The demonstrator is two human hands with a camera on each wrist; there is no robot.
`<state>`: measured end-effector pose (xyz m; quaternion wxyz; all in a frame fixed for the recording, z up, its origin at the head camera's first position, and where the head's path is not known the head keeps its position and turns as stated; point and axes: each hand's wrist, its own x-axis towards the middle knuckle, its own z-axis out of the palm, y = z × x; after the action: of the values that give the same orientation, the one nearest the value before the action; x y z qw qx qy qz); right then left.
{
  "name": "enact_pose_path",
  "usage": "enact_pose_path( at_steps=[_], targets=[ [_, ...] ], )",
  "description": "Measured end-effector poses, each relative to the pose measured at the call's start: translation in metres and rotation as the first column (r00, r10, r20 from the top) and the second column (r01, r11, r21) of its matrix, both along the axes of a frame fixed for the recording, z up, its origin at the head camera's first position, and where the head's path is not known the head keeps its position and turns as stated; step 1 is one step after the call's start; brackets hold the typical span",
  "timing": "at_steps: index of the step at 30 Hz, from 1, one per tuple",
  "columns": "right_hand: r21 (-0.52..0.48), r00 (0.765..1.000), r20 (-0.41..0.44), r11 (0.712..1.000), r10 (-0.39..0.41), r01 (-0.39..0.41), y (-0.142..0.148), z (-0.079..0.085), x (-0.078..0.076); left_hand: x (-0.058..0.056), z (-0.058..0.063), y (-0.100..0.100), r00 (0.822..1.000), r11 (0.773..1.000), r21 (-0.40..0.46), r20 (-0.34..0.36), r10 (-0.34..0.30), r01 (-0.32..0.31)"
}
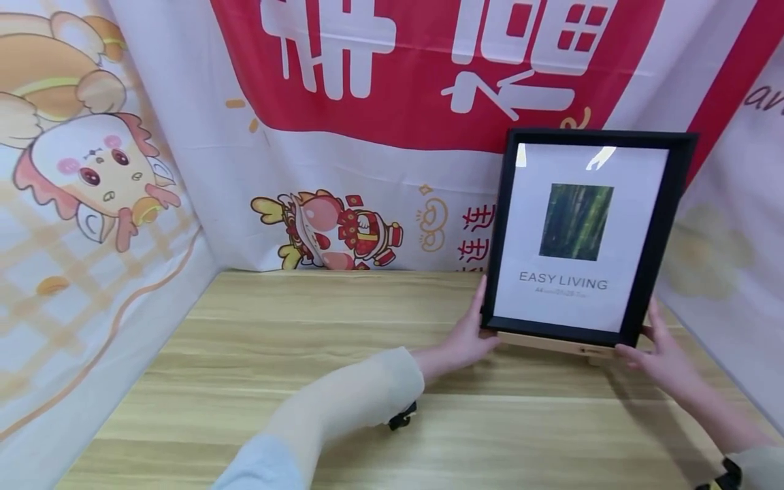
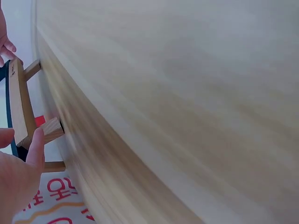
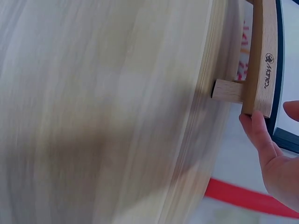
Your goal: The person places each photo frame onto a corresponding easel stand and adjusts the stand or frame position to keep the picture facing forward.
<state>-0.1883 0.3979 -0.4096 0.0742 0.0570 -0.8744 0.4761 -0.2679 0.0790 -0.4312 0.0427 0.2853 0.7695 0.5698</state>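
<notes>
A black picture frame (image 1: 560, 309) with a white mat, a small green bamboo picture and the words EASY LIVING leans upright on a small wooden easel (image 1: 545, 343). My left hand (image 1: 464, 340) holds the frame's lower left corner, its thumb low by the easel's ledge. At the lower right corner, my right hand (image 1: 664, 357) grips the frame's edge and the end of the ledge. Both wrist views show the ledge (image 3: 264, 70) raised on short wooden legs (image 2: 52, 129). The fingers behind the frame are partly hidden.
The easel stands toward the back right of a wood-grain tabletop (image 1: 294, 340). Behind it hangs a red and white printed cloth (image 1: 416, 102). Patterned cloth also covers the left side (image 1: 122, 286) and the right side (image 1: 723, 272), which is close to my right hand.
</notes>
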Motion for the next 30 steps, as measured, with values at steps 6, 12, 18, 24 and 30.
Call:
enact_pose_path(
  at_steps=[6, 12, 18, 24, 30],
  targets=[
    [-0.006, 0.998, 0.046, 1.0, 0.03, -0.03, -0.024, 0.006, -0.001, 0.006, 0.001, -0.027, 0.999, 0.999, 0.046, 0.045, -0.005, 0.003],
    [-0.013, 0.997, 0.046, 0.998, 0.069, -0.069, -0.046, 0.007, -0.003, 0.012, -0.001, -0.052, 0.994, 0.998, 0.064, 0.11, 0.006, -0.013],
    [-0.059, 0.988, 0.097, 0.992, 0.117, -0.112, -0.069, 0.008, -0.007, 0.018, 0.0, -0.078, 0.993, 0.998, 0.051, 0.119, 0.029, -0.035],
    [-0.099, 0.979, 0.106, 0.982, 0.174, -0.163, -0.093, 0.009, -0.011, 0.023, 0.002, -0.107, 0.988, 0.997, 0.036, 0.146, 0.06, -0.066],
    [-0.112, 0.972, 0.117, 0.976, 0.202, -0.189, -0.117, 0.013, -0.016, 0.027, 0.002, -0.132, 0.979, 0.995, 0.017, 0.177, 0.097, -0.102]
  ],
)
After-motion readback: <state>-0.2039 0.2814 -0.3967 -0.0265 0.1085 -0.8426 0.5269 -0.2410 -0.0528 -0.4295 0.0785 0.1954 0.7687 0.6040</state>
